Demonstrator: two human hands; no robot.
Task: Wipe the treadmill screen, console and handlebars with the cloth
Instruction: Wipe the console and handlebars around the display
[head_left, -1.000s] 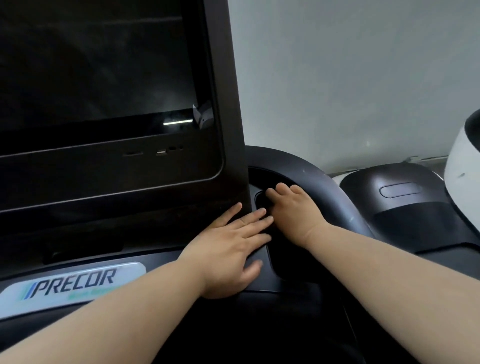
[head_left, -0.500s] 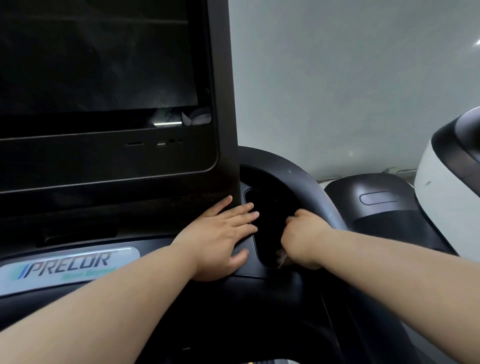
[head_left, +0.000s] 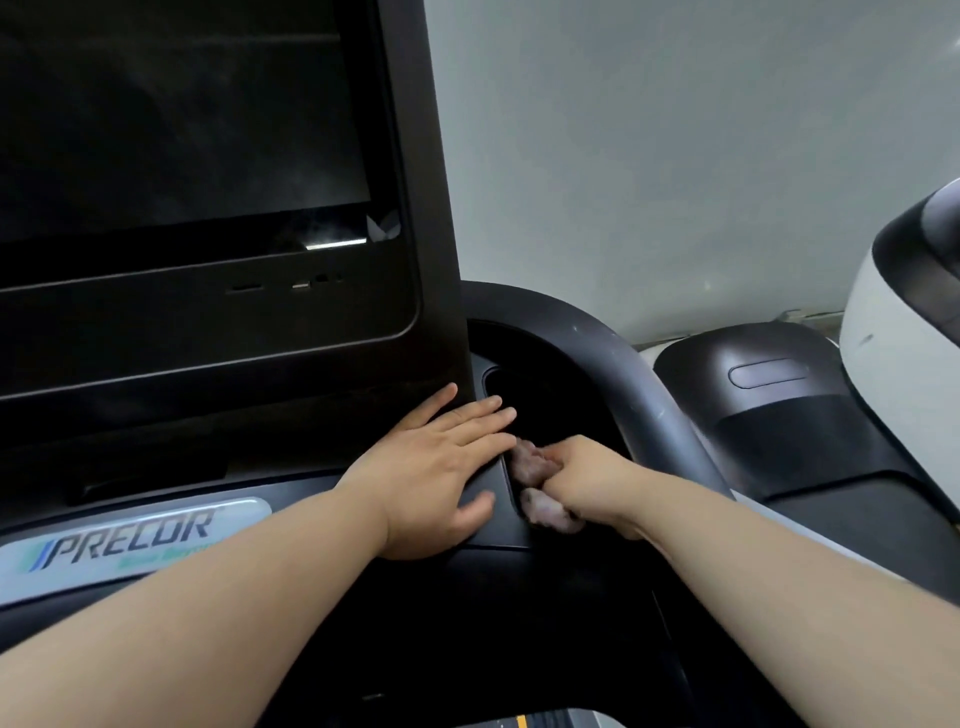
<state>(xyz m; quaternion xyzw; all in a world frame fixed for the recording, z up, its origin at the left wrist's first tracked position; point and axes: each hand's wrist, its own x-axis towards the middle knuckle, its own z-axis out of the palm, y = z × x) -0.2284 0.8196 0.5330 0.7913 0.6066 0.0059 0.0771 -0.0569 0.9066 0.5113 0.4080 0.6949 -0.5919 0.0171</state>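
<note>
While left hand (head_left: 441, 467) lies flat, fingers spread, on glossy black plastic console (head_left: 488, 582), right hand (head_left: 592, 478) fists crumpled pinkish-grey cloth (head_left: 540, 486) at recessed pocket edge.

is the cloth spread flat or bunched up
Bunched up. The cloth is wadded inside the closed right hand, with only crumpled lumps showing beside the fist at the console recess.

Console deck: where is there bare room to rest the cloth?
Bare: the dark deck below both hands. Crowded: the recessed pocket, where the right hand grips the cloth beside the flat left hand.
</note>
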